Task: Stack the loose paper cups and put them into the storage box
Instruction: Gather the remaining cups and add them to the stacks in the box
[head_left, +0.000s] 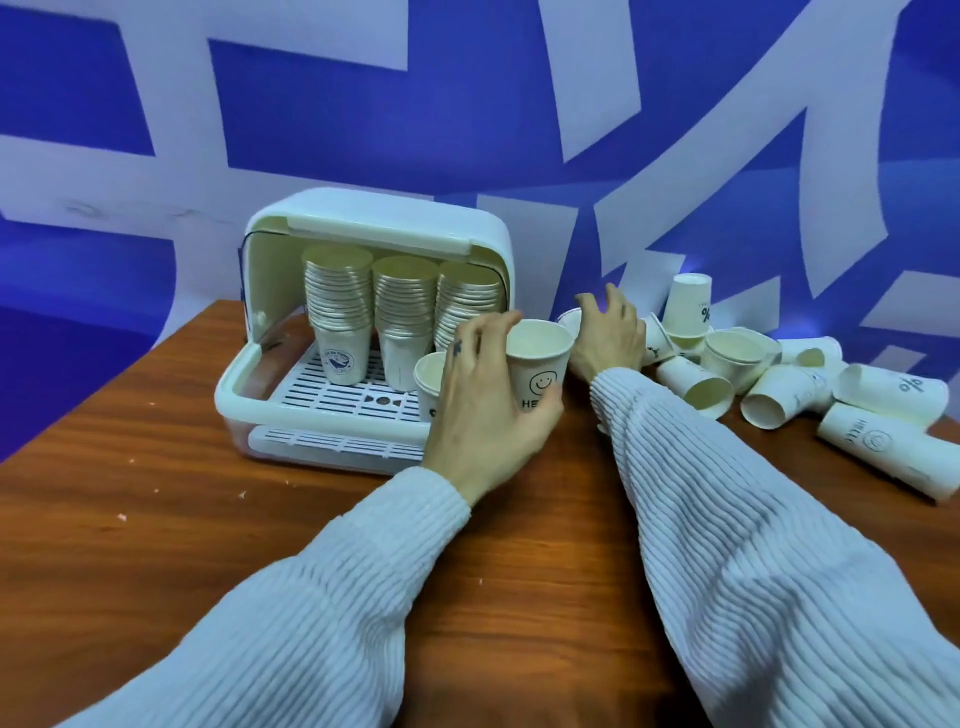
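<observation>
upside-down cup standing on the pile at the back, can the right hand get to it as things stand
Probably yes: the right hand holds nothing, and the upside-down cup sits atop the loose cups just beyond it, with nothing between.

One view only — a wide-angle camera worn on the person's head, looking forward and down across the tabletop (156, 519). It sits close: both sleeved forearms enter from the bottom edge and fill the lower half of the picture. The storage box (363, 332) stands left of centre at middle depth with its open side facing the camera, and the loose paper cups (779, 379) spread to the right — all near. Beyond the far edge rises a blue and white wall (467, 104), its lines bowed by the lens.
</observation>
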